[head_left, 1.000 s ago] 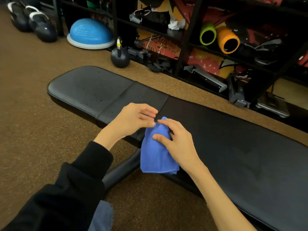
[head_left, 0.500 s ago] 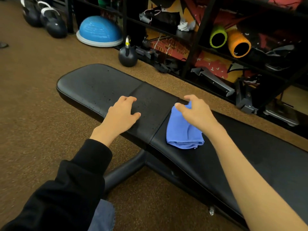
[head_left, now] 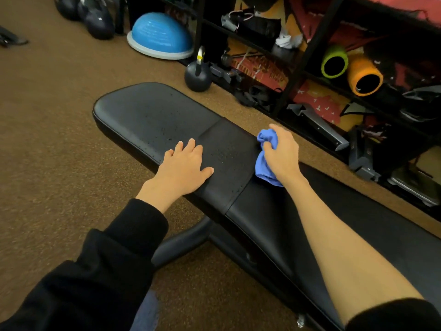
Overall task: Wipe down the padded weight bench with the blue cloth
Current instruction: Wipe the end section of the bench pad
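Observation:
The black padded weight bench (head_left: 152, 115) runs from the upper left to the lower right, with small droplets scattered on its left pads. My left hand (head_left: 183, 167) rests flat on the bench's near edge, fingers spread and straight. My right hand (head_left: 281, 155) grips the bunched blue cloth (head_left: 267, 142) and holds it against the bench near its far edge, at the seam between two pads. Part of the cloth hangs out below my palm.
A black kettlebell (head_left: 197, 76) stands on the brown floor just behind the bench. A blue half-ball trainer (head_left: 161, 35) lies farther back left. A dark shelf rack (head_left: 317, 41) with green and orange foam rollers (head_left: 364, 76) lines the far side. The bench's base tube (head_left: 181, 244) sticks out below.
My right hand carried the cloth from the bench's near edge to the far side and bunched it in a grip. My left hand let go of the cloth and settled flat on the pad.

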Available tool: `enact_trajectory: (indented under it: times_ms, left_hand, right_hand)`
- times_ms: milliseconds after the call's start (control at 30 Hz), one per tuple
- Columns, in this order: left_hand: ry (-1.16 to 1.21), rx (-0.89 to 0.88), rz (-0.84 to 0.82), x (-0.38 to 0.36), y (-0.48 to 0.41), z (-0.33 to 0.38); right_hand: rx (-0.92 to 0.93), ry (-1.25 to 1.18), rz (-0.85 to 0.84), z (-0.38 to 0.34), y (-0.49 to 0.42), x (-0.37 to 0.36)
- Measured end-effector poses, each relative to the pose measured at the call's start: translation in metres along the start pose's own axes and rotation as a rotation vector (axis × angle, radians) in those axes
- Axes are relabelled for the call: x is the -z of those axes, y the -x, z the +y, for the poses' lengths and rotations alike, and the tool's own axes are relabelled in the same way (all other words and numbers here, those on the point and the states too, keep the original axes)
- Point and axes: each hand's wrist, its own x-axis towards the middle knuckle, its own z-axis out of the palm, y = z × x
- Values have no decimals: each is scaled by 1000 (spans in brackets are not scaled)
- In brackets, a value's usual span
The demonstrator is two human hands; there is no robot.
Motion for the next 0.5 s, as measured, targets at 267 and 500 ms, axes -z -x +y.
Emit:
enact_trajectory:
  times_ms: [267, 500]
  left_hand:
    - [-44, 10, 16, -1, -2, 2]
    - [-19, -27, -21, 0, 0, -6]
  right_hand:
    - [132, 95, -111, -3, 2, -1]
    - [222, 106, -116, 18, 19, 16]
